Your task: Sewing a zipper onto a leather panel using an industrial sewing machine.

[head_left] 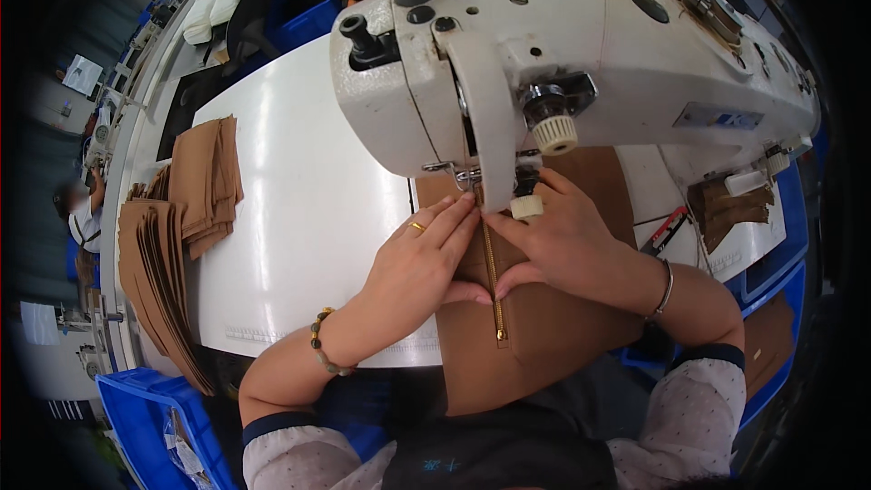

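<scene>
A brown fabric panel lies under the head of a white sewing machine and hangs over the table's front edge. Set in its middle is a zipper with gold teeth, its slider close to the near end. My left hand presses flat on the fabric left of the zipper, fingertips close by the presser foot. On the zipper's other side my right hand rests with thumb and fingers spread; some fingers are partly hidden behind the machine. Both thumbs point at the zipper's teeth.
Stacked brown fabric pieces overhang the white table at left. Red-handled snips and brown scraps lie at right. Blue bins stand around the table. Another person sits far left.
</scene>
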`<action>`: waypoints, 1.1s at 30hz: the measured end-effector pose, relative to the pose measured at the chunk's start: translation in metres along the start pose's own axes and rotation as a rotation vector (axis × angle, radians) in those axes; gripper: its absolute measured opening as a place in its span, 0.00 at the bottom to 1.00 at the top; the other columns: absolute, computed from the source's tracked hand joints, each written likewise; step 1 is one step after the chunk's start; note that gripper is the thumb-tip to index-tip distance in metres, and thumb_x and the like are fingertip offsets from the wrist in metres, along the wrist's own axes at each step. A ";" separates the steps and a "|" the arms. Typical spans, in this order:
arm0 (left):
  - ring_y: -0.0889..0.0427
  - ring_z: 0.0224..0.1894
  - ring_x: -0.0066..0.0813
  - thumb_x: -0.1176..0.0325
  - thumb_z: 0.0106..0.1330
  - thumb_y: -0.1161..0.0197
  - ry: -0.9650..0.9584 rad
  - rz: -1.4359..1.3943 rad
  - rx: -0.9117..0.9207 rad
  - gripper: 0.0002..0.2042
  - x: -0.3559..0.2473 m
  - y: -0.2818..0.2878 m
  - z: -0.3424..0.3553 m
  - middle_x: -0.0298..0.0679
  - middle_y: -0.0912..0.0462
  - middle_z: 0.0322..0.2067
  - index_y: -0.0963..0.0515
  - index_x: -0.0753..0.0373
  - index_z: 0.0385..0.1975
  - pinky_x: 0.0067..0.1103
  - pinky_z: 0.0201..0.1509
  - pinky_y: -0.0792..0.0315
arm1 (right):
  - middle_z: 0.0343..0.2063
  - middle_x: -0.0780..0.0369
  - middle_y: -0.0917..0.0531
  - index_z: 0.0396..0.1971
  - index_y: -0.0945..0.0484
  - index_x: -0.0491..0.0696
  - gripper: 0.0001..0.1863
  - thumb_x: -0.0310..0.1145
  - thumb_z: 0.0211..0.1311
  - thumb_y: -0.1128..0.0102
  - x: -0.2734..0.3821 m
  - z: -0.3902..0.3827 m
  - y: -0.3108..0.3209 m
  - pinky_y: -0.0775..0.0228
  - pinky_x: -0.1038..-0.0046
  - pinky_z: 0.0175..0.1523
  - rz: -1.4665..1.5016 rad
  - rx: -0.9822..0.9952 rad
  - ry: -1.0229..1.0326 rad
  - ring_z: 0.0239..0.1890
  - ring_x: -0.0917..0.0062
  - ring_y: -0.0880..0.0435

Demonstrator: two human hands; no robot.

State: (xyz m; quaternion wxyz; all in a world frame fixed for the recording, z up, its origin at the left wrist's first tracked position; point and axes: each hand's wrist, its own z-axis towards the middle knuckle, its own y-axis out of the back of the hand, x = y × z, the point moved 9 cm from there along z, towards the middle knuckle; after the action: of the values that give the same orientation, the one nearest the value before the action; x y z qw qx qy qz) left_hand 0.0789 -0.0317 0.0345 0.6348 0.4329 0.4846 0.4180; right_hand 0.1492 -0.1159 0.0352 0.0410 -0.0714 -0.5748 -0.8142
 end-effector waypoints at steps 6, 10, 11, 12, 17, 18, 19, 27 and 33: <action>0.26 0.67 0.46 0.43 0.49 0.29 -0.007 0.006 -0.017 0.45 0.001 0.000 0.000 0.50 0.25 0.65 0.26 0.75 0.61 0.33 0.71 0.32 | 0.51 0.55 0.19 0.44 0.17 0.42 0.41 0.62 0.37 0.26 0.001 0.001 0.000 0.34 0.51 0.68 -0.003 0.007 0.007 0.62 0.58 0.23; 0.27 0.67 0.46 0.43 0.48 0.29 0.002 -0.002 -0.011 0.45 0.005 -0.001 0.001 0.49 0.25 0.64 0.26 0.74 0.61 0.35 0.71 0.33 | 0.51 0.55 0.19 0.44 0.17 0.42 0.41 0.62 0.37 0.26 0.000 0.002 0.001 0.34 0.50 0.68 -0.021 -0.002 0.001 0.62 0.58 0.23; 0.27 0.67 0.46 0.43 0.48 0.29 -0.001 -0.004 -0.022 0.45 0.005 0.000 0.001 0.49 0.25 0.64 0.26 0.74 0.61 0.35 0.71 0.33 | 0.51 0.55 0.19 0.45 0.17 0.42 0.41 0.62 0.37 0.26 0.000 0.002 0.001 0.34 0.50 0.68 -0.020 0.004 -0.001 0.62 0.58 0.23; 0.27 0.67 0.46 0.43 0.48 0.29 0.001 0.003 -0.027 0.45 0.005 0.000 0.001 0.49 0.25 0.64 0.26 0.73 0.61 0.35 0.71 0.33 | 0.50 0.55 0.19 0.45 0.17 0.42 0.41 0.62 0.37 0.25 -0.001 0.002 -0.001 0.34 0.50 0.68 -0.012 0.028 -0.010 0.62 0.58 0.23; 0.27 0.68 0.45 0.42 0.49 0.29 0.012 0.004 -0.023 0.44 0.007 0.001 0.002 0.47 0.25 0.64 0.25 0.71 0.61 0.37 0.71 0.34 | 0.50 0.55 0.18 0.47 0.17 0.42 0.42 0.62 0.37 0.25 -0.002 0.003 0.001 0.34 0.50 0.68 -0.012 0.008 -0.016 0.63 0.58 0.24; 0.27 0.68 0.44 0.42 0.49 0.29 0.012 0.010 -0.021 0.44 0.007 0.001 0.002 0.46 0.25 0.64 0.25 0.71 0.62 0.37 0.71 0.34 | 0.50 0.56 0.18 0.47 0.17 0.43 0.42 0.61 0.37 0.25 -0.003 0.003 0.000 0.34 0.50 0.68 -0.004 0.024 -0.028 0.63 0.58 0.24; 0.28 0.68 0.44 0.42 0.49 0.29 0.010 0.016 -0.014 0.44 0.007 0.000 0.002 0.46 0.25 0.64 0.25 0.70 0.62 0.37 0.71 0.34 | 0.50 0.56 0.18 0.47 0.17 0.43 0.42 0.61 0.37 0.25 -0.002 0.003 0.001 0.34 0.50 0.68 -0.006 0.009 -0.019 0.63 0.58 0.24; 0.28 0.69 0.43 0.43 0.48 0.28 0.025 0.006 -0.001 0.44 0.009 0.000 0.003 0.44 0.27 0.64 0.26 0.70 0.62 0.40 0.71 0.33 | 0.48 0.56 0.18 0.44 0.15 0.44 0.39 0.62 0.38 0.27 -0.006 0.004 -0.004 0.34 0.50 0.68 -0.009 0.047 -0.036 0.62 0.60 0.24; 0.26 0.65 0.44 0.45 0.47 0.26 0.053 -0.041 0.012 0.44 0.010 0.001 0.004 0.45 0.27 0.62 0.25 0.71 0.62 0.39 0.70 0.33 | 0.48 0.56 0.18 0.43 0.14 0.45 0.38 0.62 0.38 0.27 -0.005 0.003 -0.003 0.34 0.50 0.68 -0.021 0.004 -0.022 0.62 0.60 0.24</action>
State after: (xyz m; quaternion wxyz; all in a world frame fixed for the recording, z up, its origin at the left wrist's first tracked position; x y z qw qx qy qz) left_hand 0.0841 -0.0229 0.0337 0.6276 0.4153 0.5125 0.4135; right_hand 0.1542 -0.1121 0.0330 0.0263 -0.0741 -0.5774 -0.8127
